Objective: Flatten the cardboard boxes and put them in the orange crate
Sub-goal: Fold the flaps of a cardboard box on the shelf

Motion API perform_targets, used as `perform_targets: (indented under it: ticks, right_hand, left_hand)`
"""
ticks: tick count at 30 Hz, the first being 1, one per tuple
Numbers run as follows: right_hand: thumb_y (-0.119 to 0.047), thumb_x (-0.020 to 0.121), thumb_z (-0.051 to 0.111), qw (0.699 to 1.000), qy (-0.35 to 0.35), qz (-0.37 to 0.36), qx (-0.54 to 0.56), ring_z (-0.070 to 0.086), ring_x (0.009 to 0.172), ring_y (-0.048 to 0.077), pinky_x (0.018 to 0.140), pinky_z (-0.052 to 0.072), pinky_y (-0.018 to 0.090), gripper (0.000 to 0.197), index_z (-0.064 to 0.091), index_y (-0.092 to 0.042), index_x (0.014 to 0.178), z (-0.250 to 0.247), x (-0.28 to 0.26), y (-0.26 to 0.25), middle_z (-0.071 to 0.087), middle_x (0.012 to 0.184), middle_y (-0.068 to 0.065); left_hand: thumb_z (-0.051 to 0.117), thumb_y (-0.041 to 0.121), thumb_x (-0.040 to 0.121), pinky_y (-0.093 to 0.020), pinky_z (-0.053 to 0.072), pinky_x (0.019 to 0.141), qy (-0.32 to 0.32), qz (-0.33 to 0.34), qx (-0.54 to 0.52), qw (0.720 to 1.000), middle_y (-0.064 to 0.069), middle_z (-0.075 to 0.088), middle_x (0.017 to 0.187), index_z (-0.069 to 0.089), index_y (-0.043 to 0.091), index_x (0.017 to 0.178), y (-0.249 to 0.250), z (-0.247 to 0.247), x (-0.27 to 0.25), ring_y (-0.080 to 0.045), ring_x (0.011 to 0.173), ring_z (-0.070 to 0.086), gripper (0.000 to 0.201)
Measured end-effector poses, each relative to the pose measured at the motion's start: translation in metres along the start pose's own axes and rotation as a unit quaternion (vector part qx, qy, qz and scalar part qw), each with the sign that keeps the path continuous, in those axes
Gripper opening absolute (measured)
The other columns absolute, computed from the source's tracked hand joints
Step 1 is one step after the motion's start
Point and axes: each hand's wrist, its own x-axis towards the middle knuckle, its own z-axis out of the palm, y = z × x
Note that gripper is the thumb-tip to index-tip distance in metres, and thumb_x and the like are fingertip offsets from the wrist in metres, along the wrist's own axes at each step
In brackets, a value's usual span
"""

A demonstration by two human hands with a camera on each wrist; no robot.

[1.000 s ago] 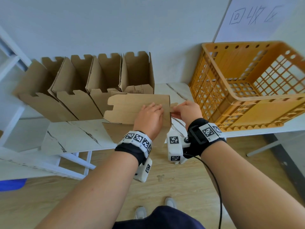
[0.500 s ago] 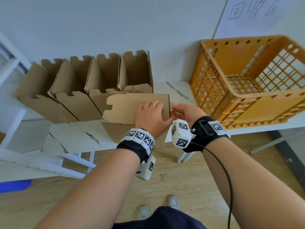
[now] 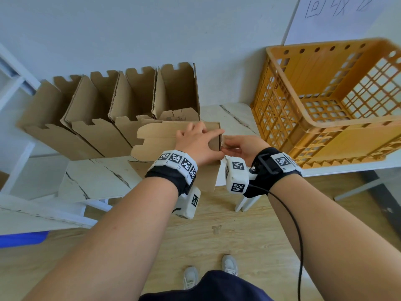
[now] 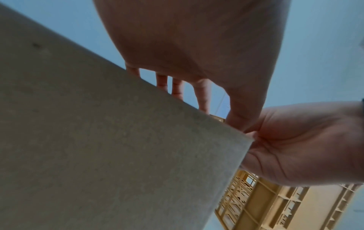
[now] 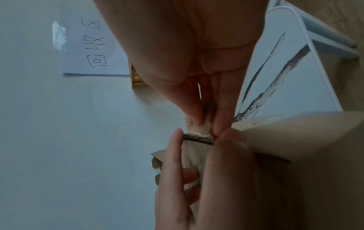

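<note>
A brown cardboard box (image 3: 165, 140) lies on its side at the table's front edge. My left hand (image 3: 208, 142) grips its right end, fingers spread over the top panel and thumb on the near face. My right hand (image 3: 225, 144) pinches a pale tape strip (image 5: 199, 126) at that same edge, thumb against fingertips, as the right wrist view shows up close. The left wrist view has the box's panel (image 4: 118, 140) filling the left, both hands meeting at its corner. The orange crate (image 3: 325, 124) stands to the right, with nothing visible in it.
Several open cardboard boxes (image 3: 104, 109) stand in a row against the wall behind the held one. The marbled white table (image 3: 97, 181) ends close to my wrists. A white shelf frame (image 3: 13, 88) is at far left, a paper sign (image 3: 338, 9) above the crate.
My right hand has turned from knuckles-up to palm-up while keeping its pinch at the box's right edge. The left hand's fingers have spread wider over the top panel.
</note>
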Motion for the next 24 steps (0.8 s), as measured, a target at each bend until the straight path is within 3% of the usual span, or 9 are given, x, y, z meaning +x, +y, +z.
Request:
perform_targets:
  ticks: [7, 13, 17, 19, 20, 22, 24]
  right_hand:
    - [0.004, 0.094, 0.050, 1.000, -0.015, 0.024, 0.008, 0.067, 0.079, 0.024, 0.073, 0.057, 0.031, 0.018, 0.064, 0.000, 0.106, -0.002, 0.003, -0.001, 0.065, 0.094, 0.017]
    - [0.007, 0.094, 0.049, 0.999, -0.023, 0.007, -0.039, 0.066, 0.071, 0.020, 0.056, 0.057, 0.024, 0.019, 0.062, -0.007, 0.091, -0.002, 0.002, -0.004, 0.061, 0.088, 0.012]
    - [0.005, 0.091, 0.057, 0.999, -0.015, -0.002, -0.041, 0.065, 0.072, 0.021, 0.060, 0.057, 0.023, 0.011, 0.064, -0.003, 0.088, -0.003, 0.003, -0.001, 0.063, 0.084, 0.012]
    - [-0.004, 0.089, 0.064, 0.999, -0.016, 0.017, -0.048, 0.065, 0.071, 0.021, 0.070, 0.057, 0.029, 0.003, 0.066, -0.002, 0.090, -0.002, 0.002, 0.002, 0.066, 0.086, 0.013]
    - [-0.008, 0.088, 0.066, 0.998, -0.016, 0.028, -0.048, 0.064, 0.071, 0.021, 0.073, 0.057, 0.033, 0.009, 0.068, -0.002, 0.094, -0.003, 0.001, 0.004, 0.067, 0.088, 0.013]
    - [-0.012, 0.088, 0.067, 0.997, -0.009, 0.060, -0.051, 0.063, 0.069, 0.021, 0.064, 0.056, 0.031, 0.019, 0.068, 0.000, 0.102, -0.002, 0.002, 0.008, 0.066, 0.091, 0.011]
    - [-0.016, 0.090, 0.064, 0.994, -0.012, 0.094, -0.052, 0.059, 0.059, 0.018, 0.050, 0.051, 0.024, 0.018, 0.066, -0.003, 0.102, 0.001, -0.002, 0.007, 0.063, 0.082, 0.006]
  left_hand:
    - [0.054, 0.063, 0.076, -0.038, 0.026, 0.089, 0.011, 0.002, -0.013, 1.000, 0.008, 0.038, 0.112, 0.036, 0.053, 0.133, 0.000, 0.003, 0.001, -0.016, 0.113, 0.032, 0.061]
    - [0.045, 0.051, 0.086, -0.041, 0.029, 0.094, 0.012, 0.010, -0.006, 1.000, 0.005, 0.041, 0.125, 0.036, 0.048, 0.135, 0.001, 0.002, 0.000, -0.020, 0.117, 0.032, 0.050]
    - [0.040, 0.048, 0.087, -0.041, 0.030, 0.092, 0.008, 0.028, 0.005, 1.000, 0.005, 0.041, 0.122, 0.031, 0.050, 0.136, -0.003, 0.002, -0.002, -0.019, 0.114, 0.033, 0.050]
    - [0.040, 0.058, 0.087, -0.041, 0.031, 0.091, 0.000, 0.033, 0.006, 0.999, 0.005, 0.040, 0.118, 0.029, 0.052, 0.137, -0.004, 0.001, -0.002, -0.018, 0.111, 0.032, 0.052]
    - [0.041, 0.065, 0.085, -0.041, 0.031, 0.091, -0.005, 0.031, 0.006, 0.999, 0.006, 0.040, 0.118, 0.030, 0.052, 0.137, -0.004, 0.001, -0.002, -0.018, 0.112, 0.032, 0.055]
    - [0.045, 0.071, 0.080, -0.041, 0.031, 0.091, -0.011, 0.024, 0.003, 1.000, 0.006, 0.040, 0.120, 0.032, 0.052, 0.135, -0.004, 0.000, -0.001, -0.019, 0.114, 0.032, 0.060]
    - [0.048, 0.071, 0.079, -0.041, 0.031, 0.092, -0.014, 0.022, 0.003, 1.000, 0.006, 0.041, 0.124, 0.033, 0.050, 0.135, -0.003, 0.001, -0.001, -0.019, 0.116, 0.032, 0.062]
